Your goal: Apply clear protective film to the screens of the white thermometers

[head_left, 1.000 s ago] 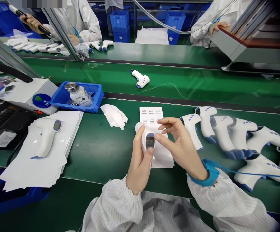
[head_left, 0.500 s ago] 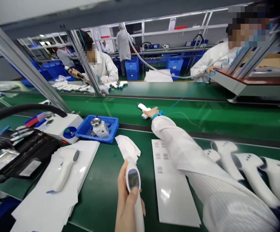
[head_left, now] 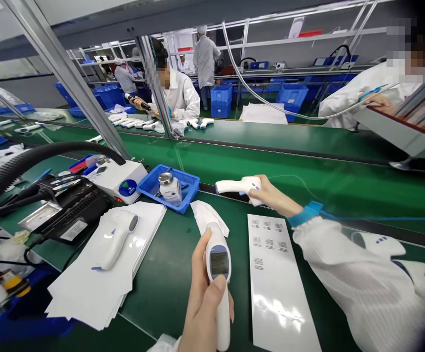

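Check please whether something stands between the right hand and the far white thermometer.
Nothing visible does. The right hand is closed directly on the far thermometer, right of the blue tray. The left hand holds a second thermometer.

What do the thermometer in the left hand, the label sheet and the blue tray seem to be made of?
Thermometer in the left hand: likely moulded plastic; smooth white shell with soft sheen, darker glossy screen window. Label sheet: probably coated paper or film; it mirrors the overhead lights. Blue tray: seemingly rigid plastic; uniform colour, thin straight rim.
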`<state>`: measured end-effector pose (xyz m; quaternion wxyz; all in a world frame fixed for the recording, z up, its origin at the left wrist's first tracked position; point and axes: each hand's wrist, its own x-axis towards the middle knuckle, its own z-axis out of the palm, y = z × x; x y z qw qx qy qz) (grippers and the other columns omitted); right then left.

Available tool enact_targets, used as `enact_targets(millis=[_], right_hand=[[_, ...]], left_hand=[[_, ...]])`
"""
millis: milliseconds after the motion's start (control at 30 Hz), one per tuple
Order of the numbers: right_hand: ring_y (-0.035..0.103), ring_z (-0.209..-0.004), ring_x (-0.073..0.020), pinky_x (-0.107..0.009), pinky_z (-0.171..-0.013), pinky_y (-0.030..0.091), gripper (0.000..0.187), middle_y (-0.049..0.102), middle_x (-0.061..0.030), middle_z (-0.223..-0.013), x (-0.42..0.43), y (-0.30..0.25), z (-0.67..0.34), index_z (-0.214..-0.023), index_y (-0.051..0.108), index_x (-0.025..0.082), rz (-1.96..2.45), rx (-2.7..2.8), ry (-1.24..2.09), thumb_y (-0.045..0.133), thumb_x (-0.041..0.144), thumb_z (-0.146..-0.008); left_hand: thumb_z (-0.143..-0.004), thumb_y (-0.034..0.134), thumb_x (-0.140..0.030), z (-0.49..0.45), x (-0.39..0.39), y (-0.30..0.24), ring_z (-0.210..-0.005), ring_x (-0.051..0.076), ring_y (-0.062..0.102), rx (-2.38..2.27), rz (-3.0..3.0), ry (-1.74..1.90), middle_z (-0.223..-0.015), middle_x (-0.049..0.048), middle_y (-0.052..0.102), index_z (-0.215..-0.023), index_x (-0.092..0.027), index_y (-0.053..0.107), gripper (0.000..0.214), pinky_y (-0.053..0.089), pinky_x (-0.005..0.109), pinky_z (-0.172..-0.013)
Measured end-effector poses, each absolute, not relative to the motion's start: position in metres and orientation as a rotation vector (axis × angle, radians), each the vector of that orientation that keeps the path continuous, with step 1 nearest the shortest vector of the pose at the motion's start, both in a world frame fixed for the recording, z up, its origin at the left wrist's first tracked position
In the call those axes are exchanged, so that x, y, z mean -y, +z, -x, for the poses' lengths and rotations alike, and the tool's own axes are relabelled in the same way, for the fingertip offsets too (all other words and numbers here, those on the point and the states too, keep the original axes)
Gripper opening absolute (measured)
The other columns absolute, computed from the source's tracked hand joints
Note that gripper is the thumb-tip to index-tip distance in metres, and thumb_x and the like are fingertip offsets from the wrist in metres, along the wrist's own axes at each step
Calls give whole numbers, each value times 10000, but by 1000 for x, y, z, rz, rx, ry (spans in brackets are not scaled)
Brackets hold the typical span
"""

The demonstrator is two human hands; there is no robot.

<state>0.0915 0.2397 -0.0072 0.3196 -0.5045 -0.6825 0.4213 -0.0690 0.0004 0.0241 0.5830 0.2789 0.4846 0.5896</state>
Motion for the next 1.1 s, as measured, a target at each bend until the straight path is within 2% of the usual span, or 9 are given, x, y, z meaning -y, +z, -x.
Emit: enact_targets(millis=[267,367,467,533,600,700,800,1000,1100], right_hand=[[598,-583,-140,-255,-496,490,563,643,2,-827,-177,7,-77,-1235,431,202,1107,2066,1673,696,279,-744],[638,-869,-221,-374,-756,535,524,653,-79,-1032,-157,3,-49,-1263,470,187,1039,2263,1547,672,302,-793],[525,-1135,-266,-452,-995,406,278,594,-105,-1174,-134,11,-40,-1132,571,189,1007,2172,1243,583,287,-873],[549,-1066,-232,-409,-950,433,195,609,-71,-1082,-115,27,-49,-1007,607,207,936,2010,1274,498,351,-936],[581,-935,-187,-340,-834,479,224,606,-36,-980,-94,45,-64,-931,613,219,869,1852,1399,477,396,-951],[580,-869,-157,-290,-755,482,139,592,-14,-953,-68,63,-82,-913,618,229,869,1710,1426,598,365,-888],[582,-867,-158,-289,-746,479,92,594,-14,-936,-54,67,-90,-839,629,226,950,1660,1305,677,303,-825],[586,-874,-160,-291,-773,491,127,591,-14,-893,-41,69,-99,-699,613,218,970,1704,1167,679,212,-807],[603,-832,-147,-293,-787,500,128,619,7,-860,-29,69,-105,-735,591,228,904,1741,1122,663,149,-807]], left_hand=[[-860,549,-424,58,9,35,-378,49,481,-1132,-721,1377,-979,25,585,-1445,-381,243,662,447,219,-359],[-855,534,-401,51,11,39,-366,36,474,-1151,-746,1379,-1089,50,580,-1456,-377,238,670,437,222,-356],[-879,511,-439,51,15,36,-428,39,501,-1299,-742,1351,-1288,85,528,-1471,-387,236,655,471,237,-421],[-903,489,-481,52,18,31,-568,92,593,-1449,-782,1300,-1407,95,457,-1483,-397,222,644,515,258,-508],[-917,473,-501,53,21,26,-893,205,665,-1568,-871,1277,-1524,75,335,-1486,-410,222,628,563,303,-665],[-944,449,-465,49,22,20,-1366,306,394,-1598,-1043,1316,-1596,17,215,-1473,-405,262,564,493,397,-975],[-973,422,-400,40,23,19,-1452,276,240,-1558,-1179,1344,-1580,6,253,-1464,-410,271,513,379,425,-1103],[-985,412,-369,30,26,19,-1456,263,215,-1525,-1256,1337,-1545,8,285,-1454,-422,271,493,406,416,-1085],[-986,410,-367,26,27,21,-1468,249,178,-1486,-1211,1360,-1558,-11,251,-1451,-419,279,486,352,419,-1129]])
